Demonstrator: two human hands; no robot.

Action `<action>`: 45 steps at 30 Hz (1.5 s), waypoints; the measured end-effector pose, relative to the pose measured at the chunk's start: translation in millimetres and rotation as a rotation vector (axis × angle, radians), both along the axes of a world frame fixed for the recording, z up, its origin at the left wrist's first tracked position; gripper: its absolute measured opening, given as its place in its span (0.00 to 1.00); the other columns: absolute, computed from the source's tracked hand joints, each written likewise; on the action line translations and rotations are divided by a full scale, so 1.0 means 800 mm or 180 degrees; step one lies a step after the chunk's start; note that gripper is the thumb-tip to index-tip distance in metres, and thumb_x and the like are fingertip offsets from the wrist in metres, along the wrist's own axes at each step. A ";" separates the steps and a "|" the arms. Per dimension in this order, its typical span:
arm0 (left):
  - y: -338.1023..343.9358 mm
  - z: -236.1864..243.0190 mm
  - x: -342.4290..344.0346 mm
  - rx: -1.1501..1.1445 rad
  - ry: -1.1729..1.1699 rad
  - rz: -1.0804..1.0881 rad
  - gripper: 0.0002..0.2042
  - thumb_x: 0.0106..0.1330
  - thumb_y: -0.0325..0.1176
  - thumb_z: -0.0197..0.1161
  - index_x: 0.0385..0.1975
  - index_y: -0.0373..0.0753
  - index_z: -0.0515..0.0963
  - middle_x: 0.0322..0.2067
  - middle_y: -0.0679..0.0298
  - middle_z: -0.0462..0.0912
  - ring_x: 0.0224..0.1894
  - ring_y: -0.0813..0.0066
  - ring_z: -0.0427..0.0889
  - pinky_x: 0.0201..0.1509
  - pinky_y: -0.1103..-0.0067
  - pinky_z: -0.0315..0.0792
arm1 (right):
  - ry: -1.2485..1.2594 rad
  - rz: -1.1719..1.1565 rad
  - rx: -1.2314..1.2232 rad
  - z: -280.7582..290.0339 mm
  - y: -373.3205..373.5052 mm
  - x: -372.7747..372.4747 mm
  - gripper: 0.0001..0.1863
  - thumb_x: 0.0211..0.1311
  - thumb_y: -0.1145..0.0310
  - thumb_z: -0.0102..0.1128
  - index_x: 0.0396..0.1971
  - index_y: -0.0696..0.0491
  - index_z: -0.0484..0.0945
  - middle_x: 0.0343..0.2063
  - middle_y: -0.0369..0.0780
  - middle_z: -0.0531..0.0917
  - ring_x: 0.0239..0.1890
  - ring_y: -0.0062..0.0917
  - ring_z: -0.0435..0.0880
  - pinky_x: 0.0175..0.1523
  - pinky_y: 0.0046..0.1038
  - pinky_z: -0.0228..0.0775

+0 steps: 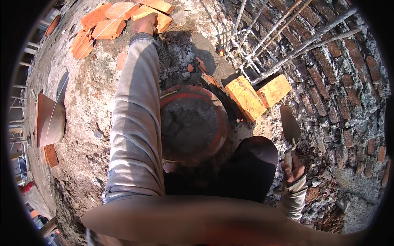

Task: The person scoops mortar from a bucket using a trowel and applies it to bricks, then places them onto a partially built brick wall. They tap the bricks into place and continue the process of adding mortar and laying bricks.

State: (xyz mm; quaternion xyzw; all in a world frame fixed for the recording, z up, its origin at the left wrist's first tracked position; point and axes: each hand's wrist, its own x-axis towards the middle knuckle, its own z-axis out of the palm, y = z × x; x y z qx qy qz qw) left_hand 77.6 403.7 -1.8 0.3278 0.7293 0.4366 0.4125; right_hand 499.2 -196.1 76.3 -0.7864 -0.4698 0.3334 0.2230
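Observation:
My left hand point(144, 23) reaches to a group of orange bricks point(108, 28) at the top, its fingers curled over one brick point(163, 22). My right hand point(293, 170) grips a trowel point(290, 125) by its handle, blade pointing up, at the lower right. Between my arms, a round pan point(221, 123) holds wet grey mortar point(191, 125), partly behind my left forearm. Two yellowish-orange bricks point(245, 98) lie together just right of the pan.
An old brick wall point(340, 82) fills the right, with rebar rods point(303, 47) before it. A tilted pinkish vessel point(51, 121) and a loose brick point(50, 156) are at left, near a thin string point(82, 55). Rubble point(203, 67) lies above the pan.

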 end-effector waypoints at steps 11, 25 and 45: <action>-0.066 0.062 0.054 0.0036 0.0445 0.1343 0.25 0.46 0.46 0.76 0.34 0.27 0.82 0.38 0.51 0.85 0.37 0.63 0.85 0.45 0.73 0.78 | 0.0056 0.0025 -0.0036 -0.014 -0.024 0.010 0.38 0.57 0.34 0.55 0.39 0.61 0.75 0.23 0.37 0.74 0.27 0.22 0.70 0.31 0.29 0.65; -0.244 -0.046 0.142 0.0589 -0.1760 -0.0398 0.16 0.50 0.34 0.78 0.20 0.31 0.76 0.22 0.61 0.78 0.17 0.76 0.74 0.16 0.79 0.68 | 0.0200 0.0195 0.0065 -0.053 -0.044 0.019 0.37 0.58 0.48 0.63 0.55 0.64 0.71 0.31 0.48 0.82 0.34 0.30 0.82 0.42 0.31 0.73; -0.253 -0.123 0.187 -0.0102 -0.1425 -0.0369 0.15 0.57 0.34 0.73 0.32 0.29 0.76 0.31 0.60 0.81 0.30 0.71 0.82 0.31 0.77 0.80 | 0.0911 0.1116 0.0613 0.010 0.046 0.009 0.40 0.57 0.59 0.62 0.64 0.68 0.59 0.34 0.43 0.83 0.39 0.26 0.81 0.48 0.26 0.71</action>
